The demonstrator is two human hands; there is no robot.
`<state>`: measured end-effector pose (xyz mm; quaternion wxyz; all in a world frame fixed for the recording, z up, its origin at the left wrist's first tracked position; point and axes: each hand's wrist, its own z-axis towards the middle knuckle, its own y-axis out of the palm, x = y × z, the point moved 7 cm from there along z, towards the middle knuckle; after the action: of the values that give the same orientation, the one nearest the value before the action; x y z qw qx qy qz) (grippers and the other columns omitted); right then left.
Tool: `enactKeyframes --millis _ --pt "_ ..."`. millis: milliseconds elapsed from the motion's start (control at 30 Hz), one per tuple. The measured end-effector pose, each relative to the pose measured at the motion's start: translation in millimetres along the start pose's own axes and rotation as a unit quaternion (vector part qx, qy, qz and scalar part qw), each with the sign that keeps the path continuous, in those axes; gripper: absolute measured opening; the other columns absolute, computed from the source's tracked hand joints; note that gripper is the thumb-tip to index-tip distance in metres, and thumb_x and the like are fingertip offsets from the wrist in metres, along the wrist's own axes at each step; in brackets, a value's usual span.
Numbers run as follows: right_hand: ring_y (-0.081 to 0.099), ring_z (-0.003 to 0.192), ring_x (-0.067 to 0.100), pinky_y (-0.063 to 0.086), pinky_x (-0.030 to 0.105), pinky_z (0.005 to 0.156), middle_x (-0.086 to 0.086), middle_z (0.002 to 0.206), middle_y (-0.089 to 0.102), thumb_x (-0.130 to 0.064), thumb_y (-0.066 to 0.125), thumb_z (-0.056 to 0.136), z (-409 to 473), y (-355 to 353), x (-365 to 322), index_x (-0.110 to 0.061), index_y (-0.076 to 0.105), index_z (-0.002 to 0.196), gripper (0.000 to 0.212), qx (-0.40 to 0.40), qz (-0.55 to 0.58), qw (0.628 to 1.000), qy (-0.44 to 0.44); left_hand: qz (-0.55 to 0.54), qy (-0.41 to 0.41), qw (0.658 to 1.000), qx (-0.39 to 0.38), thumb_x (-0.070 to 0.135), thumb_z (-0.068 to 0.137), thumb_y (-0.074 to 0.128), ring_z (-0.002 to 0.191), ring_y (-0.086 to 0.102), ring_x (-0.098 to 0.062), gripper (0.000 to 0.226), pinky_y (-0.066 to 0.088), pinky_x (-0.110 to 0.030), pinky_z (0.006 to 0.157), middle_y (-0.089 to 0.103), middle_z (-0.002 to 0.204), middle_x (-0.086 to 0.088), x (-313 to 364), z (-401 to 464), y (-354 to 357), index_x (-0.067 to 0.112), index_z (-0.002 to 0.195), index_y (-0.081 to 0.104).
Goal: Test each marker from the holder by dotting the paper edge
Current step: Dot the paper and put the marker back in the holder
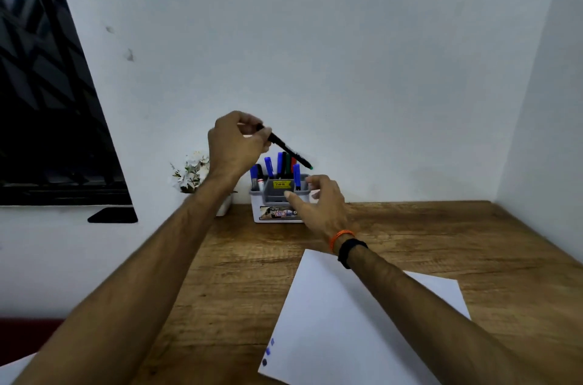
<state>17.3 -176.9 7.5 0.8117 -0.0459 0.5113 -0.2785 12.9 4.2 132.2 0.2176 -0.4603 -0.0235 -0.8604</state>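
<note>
Markers crowd the grey-and-white holder (pixel 277 200) at the back of the wooden desk (pixel 441 242), against the wall: 4 blue-capped markers (pixel 268 166) stand upright or slightly tilted in its compartments, with a dark green one and a red one partly hidden behind them. A yellow price sticker (pixel 279 184) sits on the grey insert, its print too small to read, and a picture label (pixel 277 213) runs across the white base, also unreadable. The left hand (pixel 235 145) pinches a black marker (pixel 285 146) above the holder, its uncapped green tip pointing down to the right. The right hand (pixel 315 200) hovers at the holder's front right with fingers loosely spread, grasping nothing. White paper (pixel 347 321) lies nearer the person, with 3 blue dots (pixel 268 351) at its left edge. A small white pot of pale flowers (pixel 192 172) stands left of the holder.
</note>
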Motion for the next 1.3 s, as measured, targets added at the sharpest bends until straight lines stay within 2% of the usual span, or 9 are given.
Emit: enactKeyframes --millis 67,133,300,500,600,700,900,1133,1300 --pt "0.060 0.089 0.012 0.049 0.018 0.068 -0.003 0.098 0.062 -0.040 0.074 0.083 -14 0 -4 -0.013 0.059 0.114 0.044 -0.047 0.142 0.987 0.064 -0.091 -0.088 0.992 0.001 0.006 0.082 0.074 0.073 0.074 -0.020 0.014 0.061 -0.034 0.073 0.073 0.089 -0.014 -23 -29 -2 0.007 0.094 0.066" --pt "0.061 0.080 0.012 0.046 0.019 0.060 -0.003 0.088 0.067 -0.041 0.072 0.084 -26 2 -3 -0.009 0.065 0.108 0.040 -0.090 0.286 0.944 0.136 -0.177 -0.166 0.970 -0.006 -0.001 0.084 0.069 0.077 0.074 -0.023 0.010 0.061 -0.029 0.071 0.071 0.094 -0.018 -43 -59 1 0.004 0.091 0.064" --pt "0.050 0.055 0.008 0.039 0.022 0.050 0.000 0.071 0.063 -0.035 0.067 0.089 -47 -5 3 -0.015 0.069 0.086 0.020 -0.118 0.436 0.870 0.198 -0.297 -0.253 0.919 -0.064 -0.007 0.085 0.064 0.077 0.073 -0.022 0.011 0.059 -0.022 0.065 0.069 0.095 -0.020 -69 -114 14 -0.002 0.094 0.061" --pt "0.052 0.056 0.011 0.041 0.022 0.052 0.005 0.072 0.068 -0.023 0.069 0.089 -62 -25 8 -0.008 0.073 0.088 0.016 -0.155 0.339 0.919 0.130 -0.064 -0.079 0.968 -0.230 0.010 0.081 0.074 0.075 0.073 -0.023 0.024 0.061 -0.033 0.068 0.074 0.090 -0.013 -59 -130 25 0.003 0.103 0.069" --pt "0.053 0.055 0.014 0.042 0.024 0.052 0.009 0.072 0.068 -0.020 0.069 0.088 -69 -31 9 -0.008 0.071 0.082 0.014 -0.180 0.298 0.933 0.094 0.067 0.042 0.959 -0.273 0.024 0.084 0.072 0.066 0.070 -0.011 0.017 0.059 -0.030 0.064 0.074 0.078 0.002 -49 -138 31 0.015 0.098 0.074" --pt "0.050 0.052 0.016 0.040 0.025 0.050 0.012 0.070 0.064 -0.016 0.070 0.088 -75 -33 13 -0.006 0.067 0.077 0.015 -0.204 0.290 0.932 0.074 0.137 0.098 0.933 -0.318 0.029 0.088 0.068 0.063 0.064 0.001 0.018 0.052 -0.019 0.063 0.071 0.077 0.009 -47 -150 40 0.017 0.100 0.075" --pt "0.045 0.054 0.017 0.038 0.025 0.049 0.011 0.066 0.065 -0.017 0.072 0.086 -84 -25 15 -0.013 0.061 0.065 0.024 -0.224 0.300 0.924 0.075 0.152 0.145 0.913 -0.349 0.029 0.094 0.059 0.072 0.066 -0.002 0.016 0.055 -0.025 0.067 0.070 0.079 0.011 -51 -166 49 0.018 0.100 0.069" --pt "0.042 0.045 0.009 0.033 0.021 0.045 0.006 0.059 0.064 -0.009 0.066 0.089 -89 -17 20 -0.009 0.053 0.062 0.030 -0.256 0.328 0.905 0.092 0.122 0.166 0.905 -0.373 0.023 0.097 0.054 0.070 0.061 -0.003 0.018 0.046 -0.018 0.060 0.070 0.083 0.011 -54 -174 53 0.019 0.100 0.071" --pt "0.043 0.043 0.006 0.032 0.020 0.044 0.003 0.055 0.061 -0.006 0.062 0.091 -89 -15 17 -0.002 0.052 0.065 0.029 -0.273 0.352 0.891 0.091 0.128 0.169 0.910 -0.355 0.029 0.095 0.050 0.063 0.060 -0.013 0.026 0.046 -0.028 0.054 0.071 0.078 0.002 -57 -174 52 0.016 0.098 0.072"
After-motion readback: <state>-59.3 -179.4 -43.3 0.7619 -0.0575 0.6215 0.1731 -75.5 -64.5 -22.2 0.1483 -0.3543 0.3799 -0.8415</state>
